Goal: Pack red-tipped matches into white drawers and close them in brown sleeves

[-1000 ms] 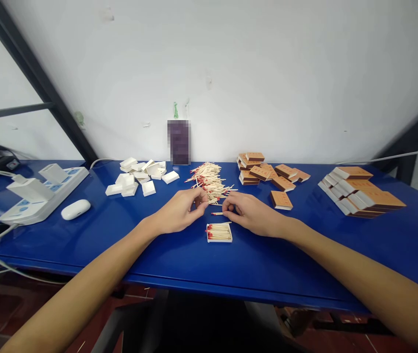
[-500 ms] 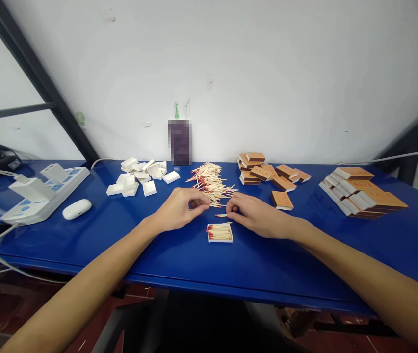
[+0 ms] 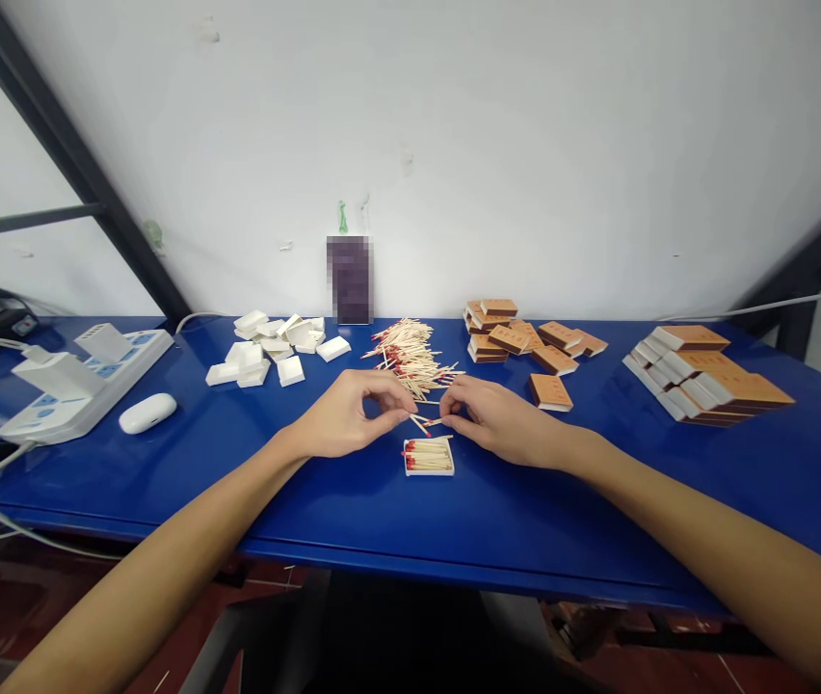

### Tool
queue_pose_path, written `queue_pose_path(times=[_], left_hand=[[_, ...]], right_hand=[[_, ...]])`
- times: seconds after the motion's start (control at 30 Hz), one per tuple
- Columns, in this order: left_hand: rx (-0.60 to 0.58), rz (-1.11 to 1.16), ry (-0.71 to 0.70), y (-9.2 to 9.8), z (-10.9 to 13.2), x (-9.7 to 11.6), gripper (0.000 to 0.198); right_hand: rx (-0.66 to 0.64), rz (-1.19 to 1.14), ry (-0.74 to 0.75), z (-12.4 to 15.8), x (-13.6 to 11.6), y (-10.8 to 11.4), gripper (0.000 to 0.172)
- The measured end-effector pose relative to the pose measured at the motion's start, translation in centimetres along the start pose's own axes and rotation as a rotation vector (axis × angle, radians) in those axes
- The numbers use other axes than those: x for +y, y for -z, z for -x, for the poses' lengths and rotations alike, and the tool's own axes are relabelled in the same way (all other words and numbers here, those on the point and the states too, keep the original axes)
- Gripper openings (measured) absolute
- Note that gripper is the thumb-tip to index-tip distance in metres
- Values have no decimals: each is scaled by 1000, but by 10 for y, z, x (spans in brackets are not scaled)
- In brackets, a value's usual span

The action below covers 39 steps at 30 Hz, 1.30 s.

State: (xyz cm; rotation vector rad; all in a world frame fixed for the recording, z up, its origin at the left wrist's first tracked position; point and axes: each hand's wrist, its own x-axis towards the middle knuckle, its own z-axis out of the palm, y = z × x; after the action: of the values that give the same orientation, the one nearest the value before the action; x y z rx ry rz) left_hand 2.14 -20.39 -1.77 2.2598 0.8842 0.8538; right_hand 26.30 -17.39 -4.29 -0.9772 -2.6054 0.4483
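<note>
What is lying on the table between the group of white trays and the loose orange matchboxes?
In the head view, a heap of red-tipped matches lies there; a dark pixelated rectangle shows behind, by the wall.

Red-tipped pale matches [image 3: 405, 345], white tray [image 3: 431, 472], orange-brown matchboxes [image 3: 551, 390], blue table [image 3: 526, 525]

A white oval case [image 3: 148, 413] lies beside a power strip [image 3: 139, 354].
</note>
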Motion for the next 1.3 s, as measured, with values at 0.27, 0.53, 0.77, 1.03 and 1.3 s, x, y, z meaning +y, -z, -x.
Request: queue_pose_path(times=[0.27, 0.53, 0.77, 1.03, 1.3], left_hand=[[19, 234, 30, 0, 1, 5, 25], [15, 367, 67, -5, 1, -2, 23], [7, 340, 49, -9, 2, 4, 17], [-31, 245, -24, -16, 3, 10, 11], [49, 114, -78, -15, 3, 16, 7]], right_hand=[[-38, 14, -23, 1, 0, 2, 13], [-39, -14, -30, 0, -1, 3, 12], [-28, -19, -11, -1, 0, 2, 14], [-27, -16, -21, -1, 0, 1, 11], [-29, -30, -5, 0, 1, 3, 13]])
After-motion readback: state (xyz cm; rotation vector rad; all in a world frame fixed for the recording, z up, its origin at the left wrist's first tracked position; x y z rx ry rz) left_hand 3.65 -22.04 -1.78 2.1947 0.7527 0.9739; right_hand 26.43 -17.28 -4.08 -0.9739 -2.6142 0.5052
